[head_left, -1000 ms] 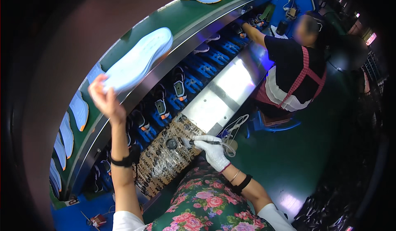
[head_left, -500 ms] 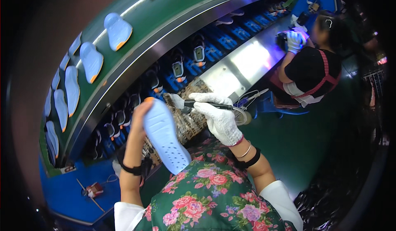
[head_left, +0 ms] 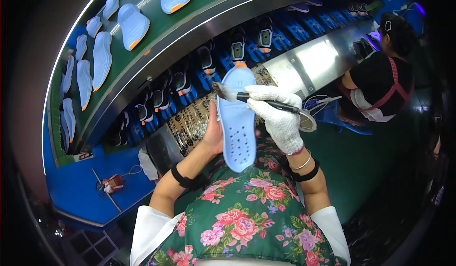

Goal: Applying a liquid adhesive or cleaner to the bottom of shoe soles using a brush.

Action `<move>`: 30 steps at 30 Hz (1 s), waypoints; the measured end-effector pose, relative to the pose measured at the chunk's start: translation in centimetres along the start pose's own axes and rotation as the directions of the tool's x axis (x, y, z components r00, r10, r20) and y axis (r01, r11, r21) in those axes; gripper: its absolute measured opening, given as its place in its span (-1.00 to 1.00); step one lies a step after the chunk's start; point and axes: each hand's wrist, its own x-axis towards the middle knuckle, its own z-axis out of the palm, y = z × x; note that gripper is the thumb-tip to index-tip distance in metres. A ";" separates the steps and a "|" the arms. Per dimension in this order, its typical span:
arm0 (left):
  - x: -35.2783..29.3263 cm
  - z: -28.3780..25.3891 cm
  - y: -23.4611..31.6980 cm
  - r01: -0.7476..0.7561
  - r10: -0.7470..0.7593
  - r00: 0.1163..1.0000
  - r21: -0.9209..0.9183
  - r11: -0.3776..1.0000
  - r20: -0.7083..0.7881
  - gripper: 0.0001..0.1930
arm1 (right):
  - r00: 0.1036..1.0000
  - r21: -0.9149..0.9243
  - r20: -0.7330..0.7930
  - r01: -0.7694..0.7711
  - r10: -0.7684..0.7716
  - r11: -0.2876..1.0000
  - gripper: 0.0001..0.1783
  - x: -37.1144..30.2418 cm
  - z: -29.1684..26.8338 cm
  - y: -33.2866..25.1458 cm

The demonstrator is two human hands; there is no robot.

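Note:
A light blue shoe insole with an orange-tipped end stands lengthwise in front of my apron, its holed end toward me. My bare left hand is closed around its left edge, with some fingers hidden beneath it. In a white knitted glove, my right hand grips a black-handled brush with a thin pale tube trailing from it. The pale bristles, dark at the tip, lie over the insole's upper part; whether they touch it I cannot tell.
More blue insoles lie on the green upper belt. Below, several dark shoes sit in blue holders. A metal ledge runs toward a co-worker at right. A blue table is at lower left.
The insole has swung more upright and shifted right in my left hand. The brush, formerly beside its upper end, is now over its surface. The whole view has shifted.

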 end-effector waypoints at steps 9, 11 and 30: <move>3.5 6.3 -2.1 -0.421 0.478 0.869 0.315 0.850 -0.128 0.05 | 0.836 -0.427 0.142 0.535 -0.531 0.729 -0.79 2.2 0.4 -1.7; 4.0 6.3 -2.7 -0.441 0.521 0.845 0.392 0.807 -0.123 0.06 | 0.735 -0.521 0.253 0.651 -0.629 0.552 -0.74 2.7 0.2 -2.6; 4.1 3.7 -1.2 -0.444 0.556 0.784 0.378 0.813 -0.275 0.08 | 0.800 -0.234 0.348 0.579 -0.489 0.781 -0.69 1.9 -0.5 -2.2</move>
